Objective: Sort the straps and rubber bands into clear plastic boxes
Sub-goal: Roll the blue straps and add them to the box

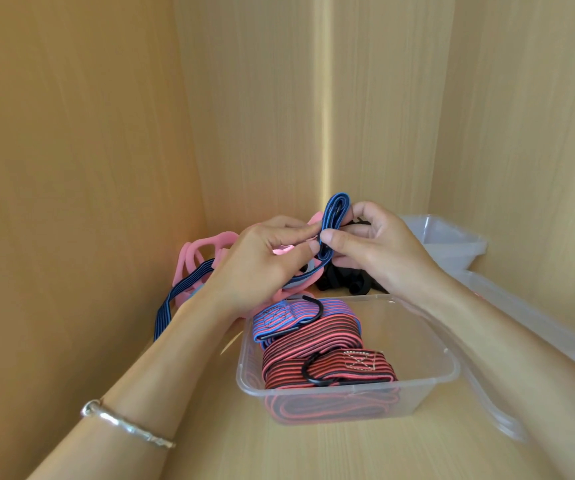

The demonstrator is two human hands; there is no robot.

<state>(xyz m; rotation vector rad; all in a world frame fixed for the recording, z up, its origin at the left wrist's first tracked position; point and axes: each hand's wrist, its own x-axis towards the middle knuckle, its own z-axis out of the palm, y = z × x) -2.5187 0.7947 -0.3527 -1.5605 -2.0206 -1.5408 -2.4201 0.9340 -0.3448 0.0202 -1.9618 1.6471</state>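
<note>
- The blue strap (335, 216) was held in mid-air, at 12 o'clock from the near clear box (452, 374), with part of it folded into a short upright bundle.
- The right hand (379, 251) pinched that bundle between thumb and forefinger. The left hand (265, 258) pinched the strap just beside it, at 9 o'clock, thumb and fingertips pressed together on the webbing.
- The strap looked springy, so the folds would likely pop open if either pinch slackened before the bundle was set down.
- Its loose tail (166, 306) ran off towards 8 o'clock under the left wrist. It seemed to pass among the pink rubber bands (206, 251), though the hand hid the crossing. Pulling the tail in could drag those bands along or snag on them.
- The near box held folded red-and-black straps (313, 341) in its 9 o'clock half, with a black hook (312, 374) standing proud. That hook could catch the new bundle and undo it.
- The box looked light, so a firm push might shove it along the shelf.
- Black straps (345, 284) lay at 12 o'clock and a second clear box (452, 240) at 2 o'clock. A hurried drop could land in the wrong one.
</note>
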